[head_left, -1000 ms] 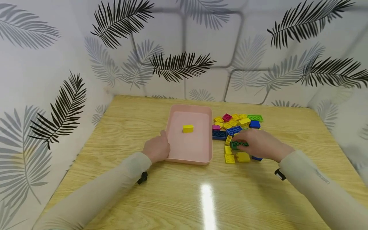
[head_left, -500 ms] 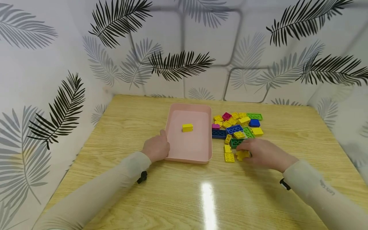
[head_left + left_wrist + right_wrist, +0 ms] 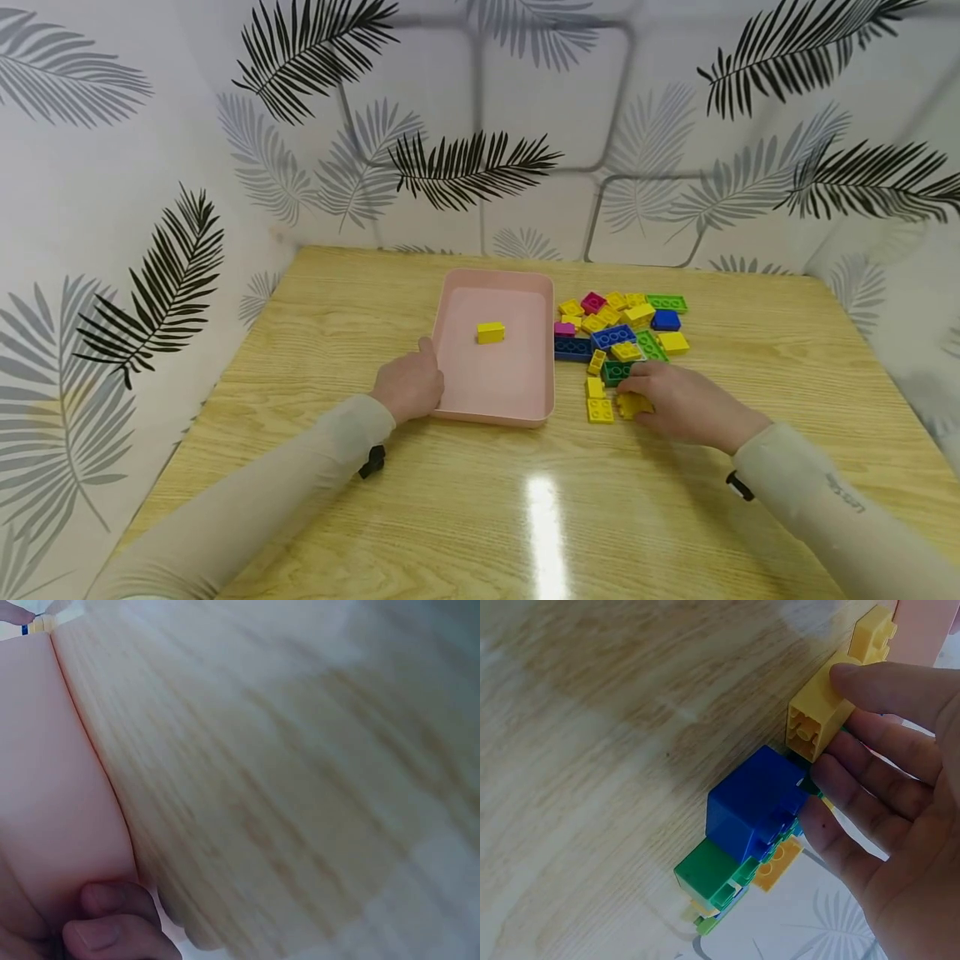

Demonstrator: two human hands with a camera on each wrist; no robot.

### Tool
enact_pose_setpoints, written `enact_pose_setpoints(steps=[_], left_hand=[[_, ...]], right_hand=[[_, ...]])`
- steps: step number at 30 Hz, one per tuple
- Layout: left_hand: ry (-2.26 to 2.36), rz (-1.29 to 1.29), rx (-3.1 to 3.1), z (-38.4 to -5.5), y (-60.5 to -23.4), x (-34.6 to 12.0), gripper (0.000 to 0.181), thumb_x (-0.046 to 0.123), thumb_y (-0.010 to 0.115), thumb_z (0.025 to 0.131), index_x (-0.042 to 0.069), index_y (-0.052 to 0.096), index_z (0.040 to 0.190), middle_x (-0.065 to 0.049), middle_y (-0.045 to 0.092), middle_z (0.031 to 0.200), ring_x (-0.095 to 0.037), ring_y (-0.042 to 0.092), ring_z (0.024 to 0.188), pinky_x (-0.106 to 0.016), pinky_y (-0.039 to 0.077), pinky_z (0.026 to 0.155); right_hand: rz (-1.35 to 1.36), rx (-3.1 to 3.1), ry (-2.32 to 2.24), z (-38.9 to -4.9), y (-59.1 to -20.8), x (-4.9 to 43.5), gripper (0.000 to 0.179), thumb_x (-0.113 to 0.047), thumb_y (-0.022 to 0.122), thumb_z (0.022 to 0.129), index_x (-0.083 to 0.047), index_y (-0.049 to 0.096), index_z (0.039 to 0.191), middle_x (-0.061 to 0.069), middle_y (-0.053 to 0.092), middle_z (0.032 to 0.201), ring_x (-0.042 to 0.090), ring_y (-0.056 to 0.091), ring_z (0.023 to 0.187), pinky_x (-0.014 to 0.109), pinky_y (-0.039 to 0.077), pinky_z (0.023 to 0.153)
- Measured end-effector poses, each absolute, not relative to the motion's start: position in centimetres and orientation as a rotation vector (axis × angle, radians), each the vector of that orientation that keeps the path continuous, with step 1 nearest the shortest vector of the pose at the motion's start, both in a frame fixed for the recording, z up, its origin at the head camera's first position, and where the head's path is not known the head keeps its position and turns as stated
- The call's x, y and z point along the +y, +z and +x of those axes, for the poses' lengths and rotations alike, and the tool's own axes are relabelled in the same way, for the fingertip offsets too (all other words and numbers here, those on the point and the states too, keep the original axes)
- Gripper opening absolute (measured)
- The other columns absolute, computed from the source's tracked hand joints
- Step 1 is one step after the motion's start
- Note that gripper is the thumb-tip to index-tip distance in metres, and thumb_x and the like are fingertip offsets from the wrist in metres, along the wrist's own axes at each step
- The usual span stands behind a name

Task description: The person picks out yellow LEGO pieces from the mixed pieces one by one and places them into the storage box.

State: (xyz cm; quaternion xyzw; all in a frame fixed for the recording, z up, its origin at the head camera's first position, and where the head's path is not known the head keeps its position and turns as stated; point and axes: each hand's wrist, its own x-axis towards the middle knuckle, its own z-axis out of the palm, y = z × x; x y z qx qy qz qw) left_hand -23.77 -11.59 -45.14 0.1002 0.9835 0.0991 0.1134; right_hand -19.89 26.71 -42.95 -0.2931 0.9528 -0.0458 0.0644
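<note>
My left hand (image 3: 408,385) grips the near left edge of a shallow pink tray (image 3: 495,408), thumb over the rim. Its curled fingers (image 3: 112,930) show low against the tray wall in the left wrist view. A single yellow toy brick (image 3: 491,333) lies inside. To the right of the tray, my right hand (image 3: 686,404) is at the front of a toy brick pile. It pinches another yellow toy brick (image 3: 821,705) with thumb on one side and fingers on the other, its hollow underside showing. In the head view the hand partly covers this brick.
Several yellow bricks (image 3: 600,410), dark blue bricks (image 3: 573,347), green bricks (image 3: 617,372) and a red brick (image 3: 593,302) lie loosely together beside the tray's right wall. A blue brick (image 3: 754,802) stands close to my right fingers. The patterned wall (image 3: 525,208) rises behind the wooden table (image 3: 360,517).
My right hand has left the dark green brick and shifted toward me, onto the yellow brick at the pile's front. My left hand stays on the tray edge.
</note>
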Motion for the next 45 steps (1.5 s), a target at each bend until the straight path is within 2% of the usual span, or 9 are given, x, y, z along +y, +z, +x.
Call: enact_pose_setpoints(steps=[14,20,26,35,45], left_hand=[[0.267,0.254,2.867,-23.6,-45.4,-11.9,0.049,0.018,0.047,0.101,-0.011,0.033,0.138,-0.006,0.057,0.06,-0.016,0.051,0.047,-0.03,0.041,0.042],[0.276,0.241,2.872,-23.7,-45.7,-12.0,0.046,0.018,0.047,0.1,-0.01,0.035,0.135,-0.006,0.056,0.061,-0.016,0.05,0.048,-0.029,0.041,0.042],[0.278,0.231,2.861,-23.8,-45.7,-11.9,0.055,0.017,0.048,0.099,-0.011,0.029,0.142,-0.006,0.057,0.06,-0.016,0.05,0.048,-0.03,0.041,0.042],[0.283,0.25,2.871,-23.8,-45.4,-11.7,0.056,0.018,0.046,0.101,-0.012,0.028,0.145,-0.005,0.055,0.06,-0.015,0.049,0.047,-0.028,0.04,0.042],[0.252,0.274,2.905,-23.8,-45.2,-11.6,0.056,0.017,0.047,0.101,-0.014,0.029,0.144,-0.005,0.054,0.058,-0.015,0.048,0.046,-0.03,0.041,0.042]], right_hand=[[-0.885,2.903,-0.149,-20.2,-41.7,25.5,0.037,-0.022,0.084,0.082,-0.012,0.07,0.115,0.006,0.067,0.119,0.027,0.064,0.11,0.049,0.053,0.097],[-0.95,2.927,-0.195,-21.2,-39.8,23.4,0.039,-0.021,0.084,0.082,-0.012,0.07,0.117,0.004,0.067,0.118,0.025,0.064,0.108,0.046,0.054,0.095],[-0.953,2.903,-0.211,-22.6,-38.3,20.3,0.042,-0.023,0.082,0.085,-0.012,0.067,0.123,0.005,0.065,0.122,0.025,0.062,0.11,0.045,0.052,0.098],[-0.993,2.839,-0.296,-25.8,-37.7,15.8,0.033,-0.024,0.08,0.087,-0.017,0.067,0.116,-0.001,0.063,0.114,0.019,0.058,0.097,0.036,0.054,0.091],[-1.023,2.774,-0.289,-28.5,-37.6,12.4,0.033,-0.025,0.077,0.089,-0.015,0.067,0.119,-0.001,0.062,0.112,0.018,0.059,0.096,0.036,0.053,0.09]])
